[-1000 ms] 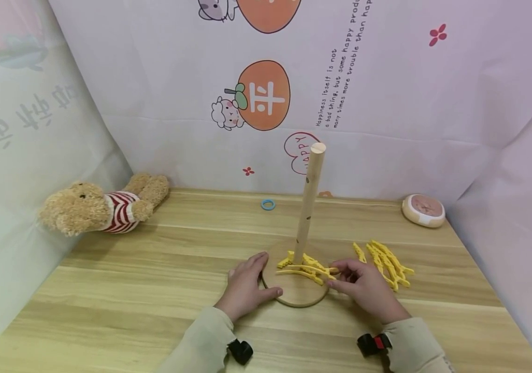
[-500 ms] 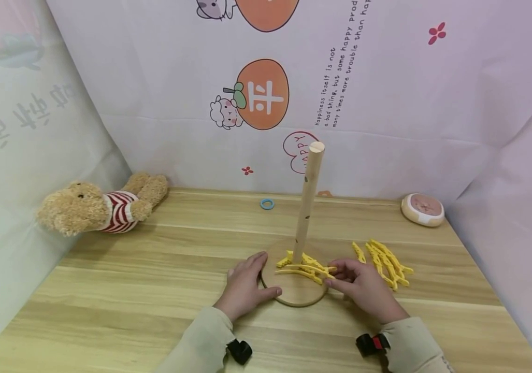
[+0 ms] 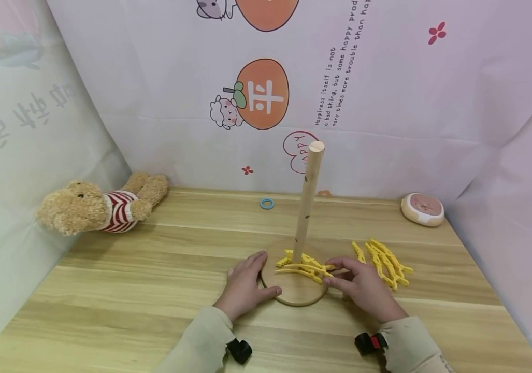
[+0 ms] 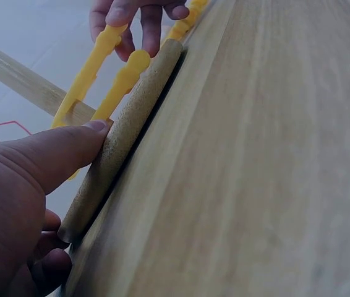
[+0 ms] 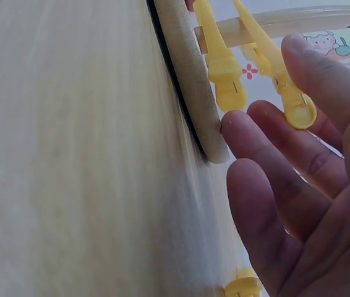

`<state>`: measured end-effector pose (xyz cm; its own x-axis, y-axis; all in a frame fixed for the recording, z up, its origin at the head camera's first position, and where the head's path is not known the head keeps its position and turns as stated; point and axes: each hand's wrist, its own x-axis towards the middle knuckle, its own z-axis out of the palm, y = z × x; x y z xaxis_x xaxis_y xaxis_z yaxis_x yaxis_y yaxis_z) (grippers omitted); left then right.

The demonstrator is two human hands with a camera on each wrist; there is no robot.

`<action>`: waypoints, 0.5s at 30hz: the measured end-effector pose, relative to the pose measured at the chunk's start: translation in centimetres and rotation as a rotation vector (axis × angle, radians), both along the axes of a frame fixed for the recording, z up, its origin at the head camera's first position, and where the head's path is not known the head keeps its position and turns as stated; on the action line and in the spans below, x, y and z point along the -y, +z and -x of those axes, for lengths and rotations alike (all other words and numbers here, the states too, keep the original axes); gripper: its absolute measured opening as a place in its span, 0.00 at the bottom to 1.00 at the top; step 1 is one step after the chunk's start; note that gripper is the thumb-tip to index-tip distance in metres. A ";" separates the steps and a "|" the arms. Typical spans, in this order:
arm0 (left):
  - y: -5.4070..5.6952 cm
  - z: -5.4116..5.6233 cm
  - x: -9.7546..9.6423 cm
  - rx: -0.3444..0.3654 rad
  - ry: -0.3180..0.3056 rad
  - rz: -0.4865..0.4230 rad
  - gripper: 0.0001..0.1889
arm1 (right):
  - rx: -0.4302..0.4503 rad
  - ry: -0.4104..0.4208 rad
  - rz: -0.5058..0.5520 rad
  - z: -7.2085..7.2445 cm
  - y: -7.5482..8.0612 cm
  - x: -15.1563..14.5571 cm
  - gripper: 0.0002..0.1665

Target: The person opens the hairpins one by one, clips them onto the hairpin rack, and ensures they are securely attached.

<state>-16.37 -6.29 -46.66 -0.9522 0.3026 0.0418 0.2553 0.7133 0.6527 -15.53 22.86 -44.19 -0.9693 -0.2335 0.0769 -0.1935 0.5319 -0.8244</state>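
A round wooden base (image 3: 296, 296) carries an upright wooden post (image 3: 307, 202). My left hand (image 3: 247, 285) holds the base by its left edge, with the thumb (image 4: 70, 148) along the near rim. On the right side of the base, my right hand (image 3: 363, 285) pinches the end of a yellow alligator hair clip (image 5: 279, 77) between thumb and fingers. Another yellow clip (image 5: 224, 74) lies beside it, near the rim in the right wrist view. More yellow clips (image 3: 285, 259) lie around the foot of the post, partly overlapping.
Several yellow clips (image 3: 389, 264) lie right of the right hand. Behind the base is a blue ring (image 3: 267, 203). A teddy bear (image 3: 102, 207) lies at the back left, and a rounded white-and-pink object (image 3: 422, 209) sits back right. Printed sheets (image 3: 168, 103) enclose the table.
My right hand shifts very slightly left with the clip. My left hand stays on the base, and the other things remain where they were.
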 end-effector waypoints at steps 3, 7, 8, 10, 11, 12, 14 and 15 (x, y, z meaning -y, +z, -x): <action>0.0 0.0 0.0 0.000 0.000 0.002 0.48 | 0.004 -0.004 0.001 0.1 -0.1 0.0 0.21; 0.0 0.0 0.0 0.001 0.004 0.003 0.48 | -0.004 -0.011 -0.016 0.2 -0.3 0.0 0.20; 0.0 0.0 0.0 -0.001 0.004 0.002 0.48 | -0.014 -0.011 -0.027 0.2 -0.3 0.0 0.20; 0.0 0.0 0.0 -0.002 0.004 -0.003 0.48 | -0.030 -0.012 -0.045 0.2 -0.4 0.1 0.20; 0.0 0.0 0.0 -0.002 0.002 -0.008 0.48 | -0.034 -0.016 -0.054 0.2 -0.5 0.2 0.19; 0.0 -0.1 0.0 -0.001 0.001 -0.011 0.48 | -0.038 -0.020 -0.060 0.2 -0.5 0.2 0.19; 0.1 -0.1 0.0 0.001 -0.002 -0.014 0.47 | -0.039 -0.027 -0.067 0.3 -0.6 0.3 0.19; 0.1 -0.1 0.0 0.001 -0.003 -0.015 0.47 | -0.037 -0.030 -0.066 0.2 -0.6 0.4 0.19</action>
<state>-16.28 -6.27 -46.55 -0.9513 0.3050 0.0454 0.2568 0.7024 0.6639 -15.78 22.47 -44.77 -0.9727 -0.2100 0.0985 -0.2065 0.5907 -0.7800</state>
